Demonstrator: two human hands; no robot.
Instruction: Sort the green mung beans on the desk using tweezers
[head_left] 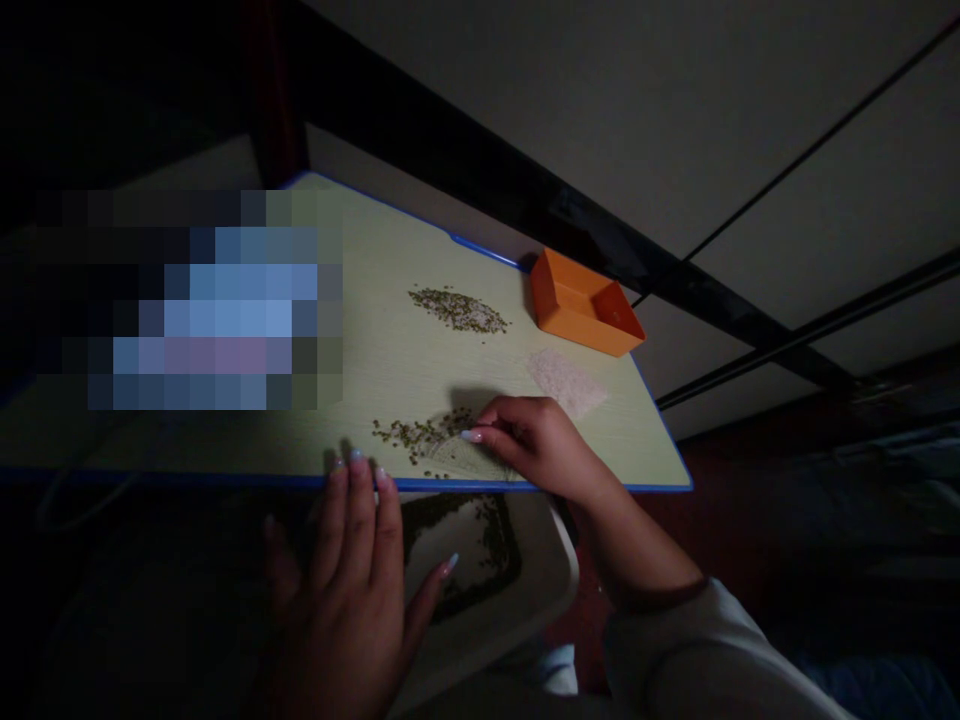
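My right hand is closed in a pinch over the near edge of the table. Its thumb and fingers grip what looks like a clear plastic protractor, lying against a scatter of small green beans. My left hand is open, fingers stretched out and tips at the table's blue edge, holding nothing. Below that edge sits a pale tub with more green beans inside, partly hidden by my left hand. Farther back is a pile of green beans mixed with pale grains. A heap of white rice-like grains lies to the right.
An orange open box stands at the table's far right edge. The pale tabletop has a blue rim. A pixelated patch hides the left part. Behind the table rise pale cupboard panels. The surroundings are dark.
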